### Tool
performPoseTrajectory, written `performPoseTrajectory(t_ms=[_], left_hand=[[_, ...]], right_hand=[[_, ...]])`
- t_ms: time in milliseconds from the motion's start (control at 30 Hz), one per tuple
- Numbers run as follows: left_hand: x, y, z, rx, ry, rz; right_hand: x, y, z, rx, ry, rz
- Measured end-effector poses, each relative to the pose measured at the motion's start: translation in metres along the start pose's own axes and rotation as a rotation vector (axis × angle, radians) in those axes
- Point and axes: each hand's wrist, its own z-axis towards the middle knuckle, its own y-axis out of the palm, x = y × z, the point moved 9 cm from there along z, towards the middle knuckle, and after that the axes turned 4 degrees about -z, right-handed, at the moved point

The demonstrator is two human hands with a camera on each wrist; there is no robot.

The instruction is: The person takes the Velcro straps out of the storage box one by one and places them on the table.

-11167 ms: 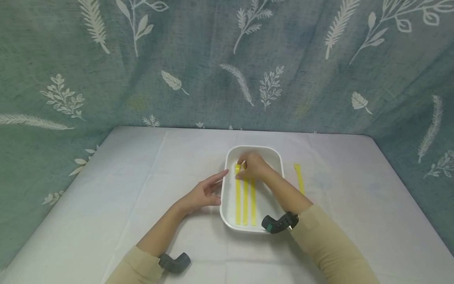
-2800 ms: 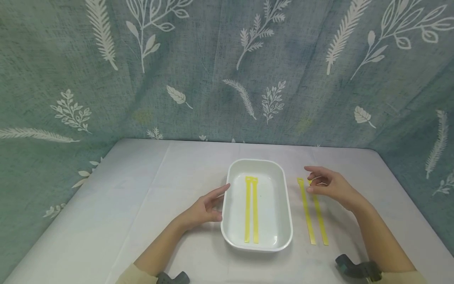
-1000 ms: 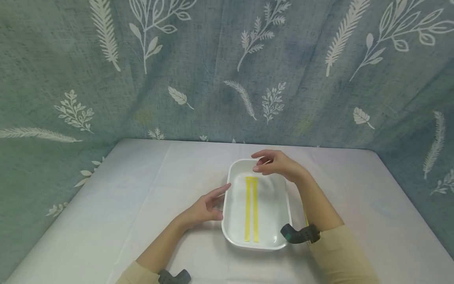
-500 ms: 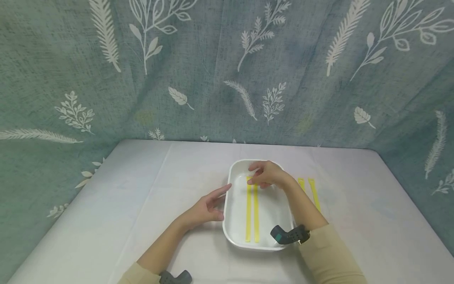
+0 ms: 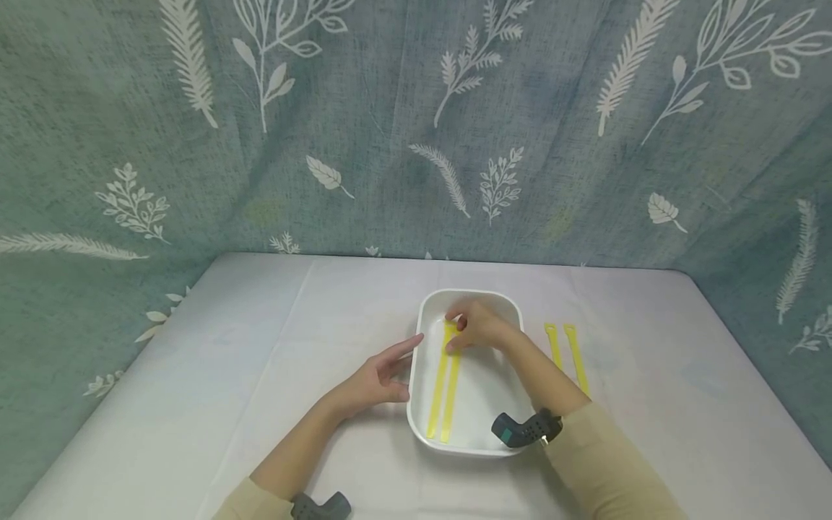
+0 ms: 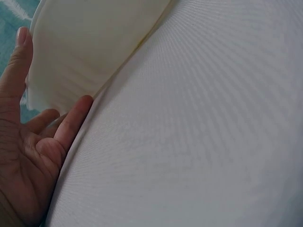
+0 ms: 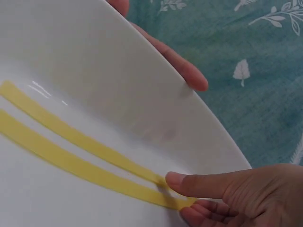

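Observation:
Inside a white tray point(image 5: 490, 390), two long flat yellow strips lie side by side, tilted with their near ends to the left. My right hand point(image 5: 481, 326) pinches around their far ends; its fingers partly cover those ends in the head view. The right wrist view shows the thumb point(image 7: 189, 183) against the end of one strip point(image 7: 90, 145) and the curled fingers at the end of the other strip point(image 7: 85, 169). Along the tray's left wall rests my left hand point(image 5: 373, 379), fingers extended, touching the rim and side.
Right of the tray, two more yellow strips point(image 5: 577, 361) with wider slotted ends lie on the white tabletop point(image 5: 312, 318); my right forearm hides part of them. A leaf-patterned green curtain point(image 5: 390, 108) hangs behind the table.
My right hand has come down from above the tray's far end to the strips. Both strips have shifted left and tilted. Earlier, three strips lay in the tray. The left hand stays put.

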Motion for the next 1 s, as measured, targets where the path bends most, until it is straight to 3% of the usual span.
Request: performPoseTrajectory(t_ms=[267, 433, 733, 1000], left_hand=[[0.001, 0.001, 0.002, 0.001, -0.001, -0.005], [0.000, 0.001, 0.003, 0.002, -0.010, -0.005], [-0.003, -0.003, 0.001, -0.001, -0.018, -0.008], [-0.003, -0.002, 0.001, 0.006, -0.016, -0.022]], right_hand=[[-0.017, 0.001, 0.001, 0.014, -0.190, -0.095], [-0.016, 0.001, 0.001, 0.023, -0.157, -0.117], [-0.015, 0.009, 0.004, 0.008, -0.110, -0.257], [-0.013, 0.011, 0.005, 0.003, -0.074, -0.259]])
